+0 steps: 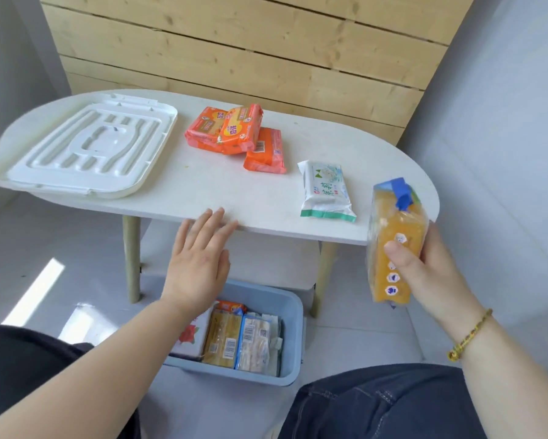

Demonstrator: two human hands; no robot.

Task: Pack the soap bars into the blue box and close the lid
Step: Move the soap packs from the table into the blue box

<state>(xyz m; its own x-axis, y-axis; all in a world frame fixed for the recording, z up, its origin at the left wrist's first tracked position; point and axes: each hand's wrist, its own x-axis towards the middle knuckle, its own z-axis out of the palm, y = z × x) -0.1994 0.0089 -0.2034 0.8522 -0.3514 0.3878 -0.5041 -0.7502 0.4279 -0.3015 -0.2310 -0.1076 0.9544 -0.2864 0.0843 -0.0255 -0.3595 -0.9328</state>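
The blue box (293, 315) stands open on the floor between my knees, with several wrapped soap bars (225, 340) inside. Its white lid (86, 150) lies upside down on the table's left end. Three orange soap packs (234, 134) are piled at the table's middle, and a white and green soap pack (326, 191) lies to their right. My right hand (424, 267) grips a yellow soap pack (396, 239) with a blue top, held upright off the table's right edge. My left hand (200, 258) hovers empty, fingers spread, over the table's front edge above the box.
The white oval table (203, 185) has pale wooden legs (131, 258) and a lower shelf. A wooden plank wall (250, 42) stands behind it, with grey walls at both sides. My knees in dark trousers frame the box on the grey floor.
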